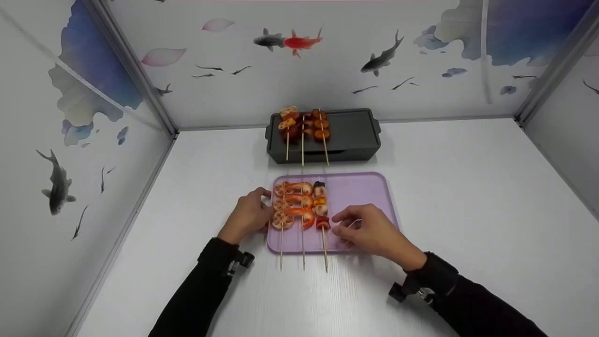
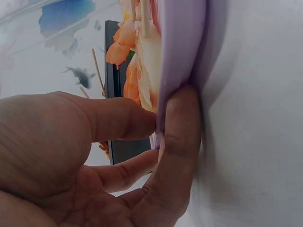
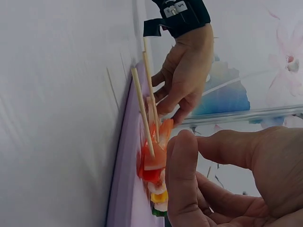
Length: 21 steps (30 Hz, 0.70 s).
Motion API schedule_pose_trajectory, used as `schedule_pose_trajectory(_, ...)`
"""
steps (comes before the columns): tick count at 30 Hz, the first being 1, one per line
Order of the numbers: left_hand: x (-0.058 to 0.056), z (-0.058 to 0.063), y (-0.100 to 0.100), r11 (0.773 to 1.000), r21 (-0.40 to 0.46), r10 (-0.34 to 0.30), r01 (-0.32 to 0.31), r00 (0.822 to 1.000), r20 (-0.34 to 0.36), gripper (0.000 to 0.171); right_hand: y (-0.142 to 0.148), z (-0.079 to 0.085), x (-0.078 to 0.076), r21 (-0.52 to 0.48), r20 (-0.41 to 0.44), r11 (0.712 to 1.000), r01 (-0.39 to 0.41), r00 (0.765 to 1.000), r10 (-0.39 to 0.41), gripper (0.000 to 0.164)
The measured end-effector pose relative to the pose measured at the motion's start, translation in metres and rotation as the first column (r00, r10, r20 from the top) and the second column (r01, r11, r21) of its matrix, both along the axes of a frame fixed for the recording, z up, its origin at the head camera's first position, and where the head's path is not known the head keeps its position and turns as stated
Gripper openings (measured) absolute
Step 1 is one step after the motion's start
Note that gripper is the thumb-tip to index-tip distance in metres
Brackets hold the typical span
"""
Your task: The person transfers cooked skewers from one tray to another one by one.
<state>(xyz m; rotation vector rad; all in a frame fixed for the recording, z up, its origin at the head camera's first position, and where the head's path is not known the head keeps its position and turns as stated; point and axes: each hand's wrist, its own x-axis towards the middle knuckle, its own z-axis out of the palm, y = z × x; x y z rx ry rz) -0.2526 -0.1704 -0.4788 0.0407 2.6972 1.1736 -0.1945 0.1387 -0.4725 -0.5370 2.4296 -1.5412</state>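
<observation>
Bearing three skewers (image 1: 302, 201), one tray (image 1: 358, 194) touches left fingers (image 2: 182, 125).

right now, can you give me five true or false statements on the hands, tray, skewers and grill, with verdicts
1. Three skewers lie on the purple tray. True.
2. The dark grill stands nearer the person than the tray. False: it stands beyond the tray.
3. The left hand pinches the tray's edge. True.
4. The right hand grips the grill. False: it is beside the tray's rightmost skewer.
5. The tray's shrimp skewer lies between its other two. True.
</observation>
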Motion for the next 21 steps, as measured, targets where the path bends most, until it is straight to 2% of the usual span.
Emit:
schedule_pose_trajectory(5,0.000,-0.001,0.000,1.000,-0.017,-0.008,0.008,1.000,-0.007,0.043,0.005,0.007,-0.011,-0.065,0.037,0.997,0.035,0.999,-0.032,0.029)
schedule_pose_trajectory(13,0.000,0.000,0.000,1.000,-0.013,-0.004,0.004,1.000,-0.007,0.044,0.010,0.021,-0.026,-0.057,0.022,0.996,0.067,0.998,-0.066,0.026)
schedule_pose_trajectory(21,-0.001,0.001,0.000,0.998,-0.067,-0.023,0.021,0.999,-0.038,0.045,0.013,0.029,-0.037,-0.073,0.027,0.991,0.113,0.993,-0.111,0.023)
